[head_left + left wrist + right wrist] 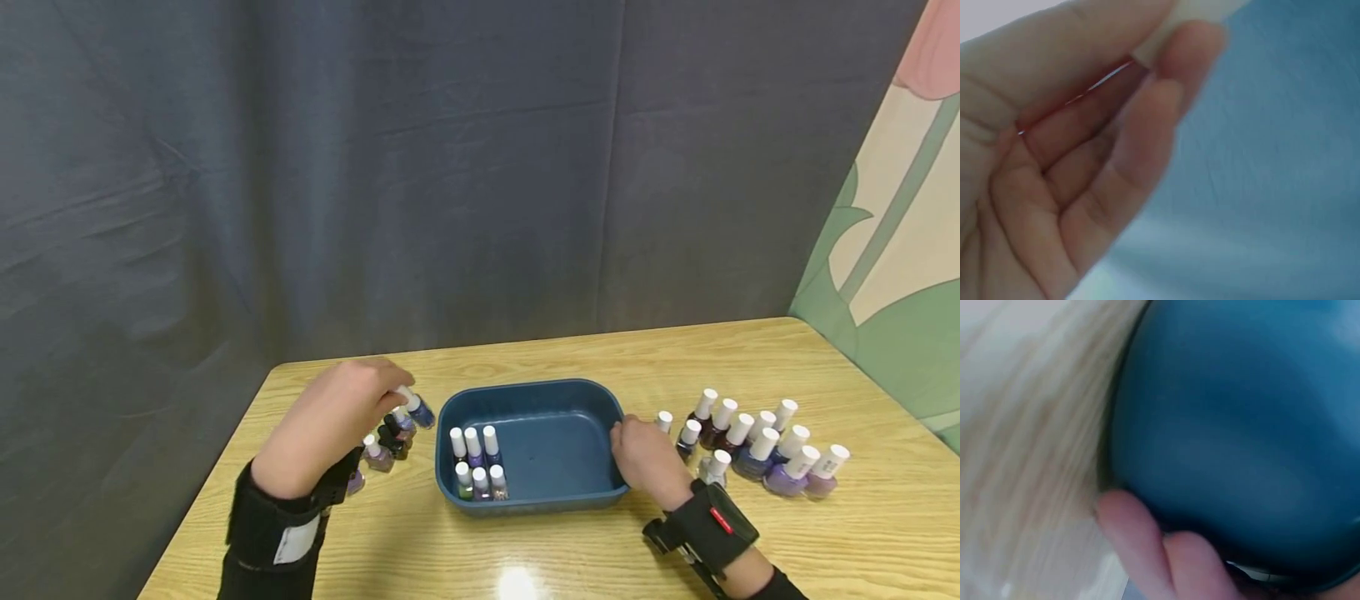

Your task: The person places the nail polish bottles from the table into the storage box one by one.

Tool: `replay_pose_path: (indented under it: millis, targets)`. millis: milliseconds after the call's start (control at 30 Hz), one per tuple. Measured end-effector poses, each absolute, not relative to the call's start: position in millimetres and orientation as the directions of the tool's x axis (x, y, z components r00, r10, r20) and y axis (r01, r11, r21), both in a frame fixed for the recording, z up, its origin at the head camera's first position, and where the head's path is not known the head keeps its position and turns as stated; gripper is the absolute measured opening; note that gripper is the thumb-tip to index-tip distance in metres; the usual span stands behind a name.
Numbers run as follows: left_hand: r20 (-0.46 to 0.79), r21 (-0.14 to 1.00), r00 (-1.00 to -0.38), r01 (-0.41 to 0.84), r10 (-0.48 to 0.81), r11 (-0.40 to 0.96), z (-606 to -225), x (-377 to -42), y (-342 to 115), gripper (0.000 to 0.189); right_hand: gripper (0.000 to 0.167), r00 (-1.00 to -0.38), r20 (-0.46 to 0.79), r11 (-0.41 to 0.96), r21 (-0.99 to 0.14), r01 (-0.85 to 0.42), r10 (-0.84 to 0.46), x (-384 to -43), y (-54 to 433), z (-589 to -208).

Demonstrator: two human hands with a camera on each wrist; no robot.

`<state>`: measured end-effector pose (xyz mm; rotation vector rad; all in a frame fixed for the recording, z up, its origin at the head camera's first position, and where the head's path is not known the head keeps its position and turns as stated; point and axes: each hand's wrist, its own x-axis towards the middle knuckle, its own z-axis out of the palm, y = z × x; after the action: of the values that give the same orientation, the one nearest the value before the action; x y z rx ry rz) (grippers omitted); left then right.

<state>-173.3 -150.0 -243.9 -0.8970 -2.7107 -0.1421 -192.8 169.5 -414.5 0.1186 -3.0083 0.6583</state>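
Note:
My left hand [336, 425] pinches a dark blue nail polish bottle [423, 414] by its white cap, in the air just left of the tray. In the left wrist view the thumb and fingertips hold the white cap [1175, 22]; the bottle's body is out of sight there. A blue plastic tray [558, 454] stands on the table with two short rows of nail polish bottles [475, 460] upright at its left end. My right hand [651, 460] grips the tray's right rim. Two of its fingers [1132, 534] show at the tray edge in the right wrist view.
Several white-capped polish bottles [757, 454] crowd the table to the right, close behind my right hand. Others [378, 454] stand at the left, partly hidden by my left hand. A dark cloth [480, 183] hangs behind the wooden table [420, 550].

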Motion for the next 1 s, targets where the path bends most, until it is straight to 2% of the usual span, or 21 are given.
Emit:
replay_pose_path:
  millis: [167,300,467,733,1000]
  targets:
    - [0.298,0.112,-0.645,0.756,0.704,0.645,-255.2,-192.7,-117.0,0.017,0.027,-0.992,0.107,0.906,-0.407,-0.111,-0.074,-193.2,170.4,-415.1]
    - [0.283,0.148,-0.567,0.823,0.773,0.549,-277.2,-203.4,-86.6,0.019,0.027,-0.991,0.115,0.908,-0.404,-0.113,-0.072,-193.3,171.4,-415.0]
    - [0.195,0.123,-0.573,0.819,0.796,0.56,-299.9,-207.7,-60.5,0.017,0.028,-0.994,0.08,0.907,-0.41,-0.097,-0.07,-192.7,169.9,-414.3]
    - [0.05,0.031,-0.602,0.798,0.797,0.602,-314.1,-212.8,-53.7,0.017,0.028,-0.991,0.111,0.908,-0.404,-0.109,-0.069,-193.9,169.6,-414.3]
    - [0.027,0.02,-0.615,0.789,0.788,0.615,-326.6,-214.8,-58.9,0.018,0.027,-0.99,0.12,0.908,-0.404,-0.114,-0.071,-193.9,169.5,-416.6]
